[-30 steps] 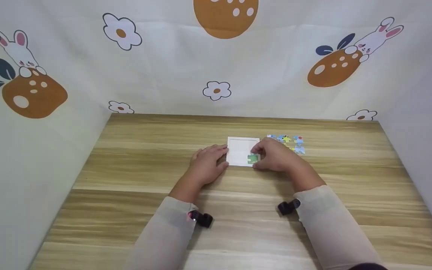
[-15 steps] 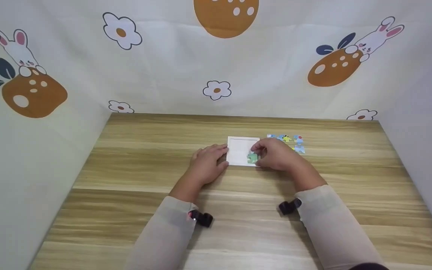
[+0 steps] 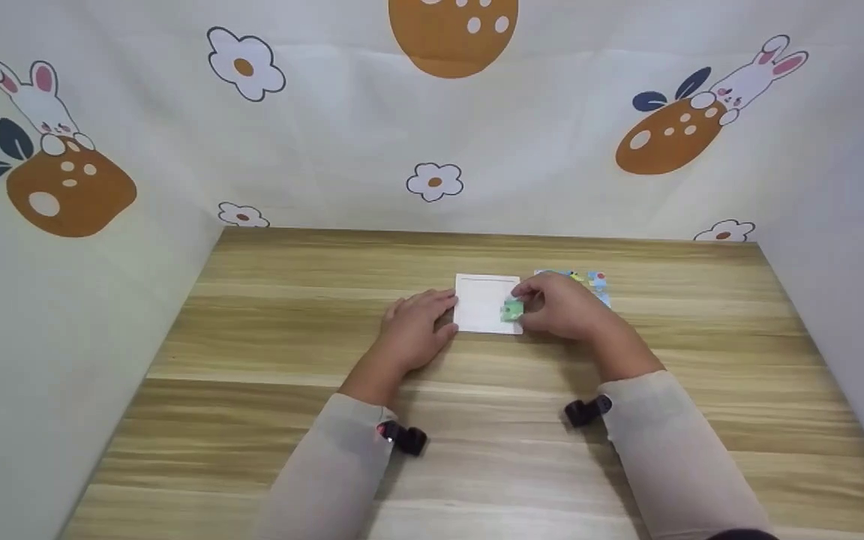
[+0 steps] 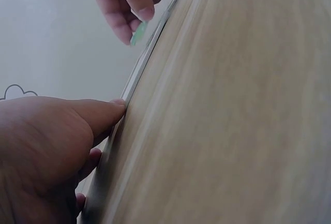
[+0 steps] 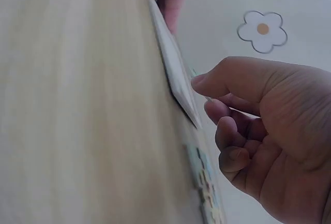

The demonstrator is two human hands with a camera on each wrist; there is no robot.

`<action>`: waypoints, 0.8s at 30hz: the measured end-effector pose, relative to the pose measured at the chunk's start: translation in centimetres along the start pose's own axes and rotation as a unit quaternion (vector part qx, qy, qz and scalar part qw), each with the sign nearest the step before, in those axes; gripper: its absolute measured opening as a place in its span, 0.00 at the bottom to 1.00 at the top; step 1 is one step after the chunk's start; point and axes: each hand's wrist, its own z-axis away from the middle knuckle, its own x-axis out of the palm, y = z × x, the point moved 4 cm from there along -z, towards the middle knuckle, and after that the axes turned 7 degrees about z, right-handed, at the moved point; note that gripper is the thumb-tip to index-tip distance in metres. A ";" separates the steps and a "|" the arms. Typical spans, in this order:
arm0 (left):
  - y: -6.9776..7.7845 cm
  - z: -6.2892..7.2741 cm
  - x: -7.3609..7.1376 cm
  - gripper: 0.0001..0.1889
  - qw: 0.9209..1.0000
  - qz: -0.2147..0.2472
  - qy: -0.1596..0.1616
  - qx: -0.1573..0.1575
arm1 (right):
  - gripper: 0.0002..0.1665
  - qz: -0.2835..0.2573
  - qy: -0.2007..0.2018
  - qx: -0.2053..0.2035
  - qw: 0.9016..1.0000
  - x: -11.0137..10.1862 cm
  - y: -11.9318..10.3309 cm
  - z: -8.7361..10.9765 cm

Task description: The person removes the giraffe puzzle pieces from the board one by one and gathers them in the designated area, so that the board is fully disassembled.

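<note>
A square white puzzle tray with a raised rim lies on the wooden table. Along its left edge rests my left hand, thumb and fingertips touching the side of the tray. My right hand pinches a green jigsaw piece between thumb and fingers above the tray's right side. In the left wrist view the green piece is held tilted, raised over the tray. The right wrist view shows only slivers of it, since the thumb hides most.
Several loose jigsaw pieces, blue with yellow and red bits, lie right of the tray, partly covered by the right hand. Behind the table hangs a cloth printed with rabbits, oranges and flowers.
The green jigsaw piece has come up from the tray's near right corner and shifted slightly right and away, with my right hand. The left hand and the tray stay put.
</note>
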 end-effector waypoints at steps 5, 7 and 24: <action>0.0 0.0 0.1 0.29 1.000 -0.001 -0.002 -0.006 | 0.23 -0.029 0.000 0.011 1.000 -2.1 2.1 1.0; 0.0 -0.1 0.0 0.29 1.000 -0.001 -0.003 -0.007 | 0.23 -0.037 0.003 0.018 0.999 -3.0 3.1 1.5; -0.1 -0.2 0.0 0.29 1.000 -0.002 -0.009 -0.008 | 0.28 -0.050 -0.035 0.088 0.994 -5.8 12.2 5.5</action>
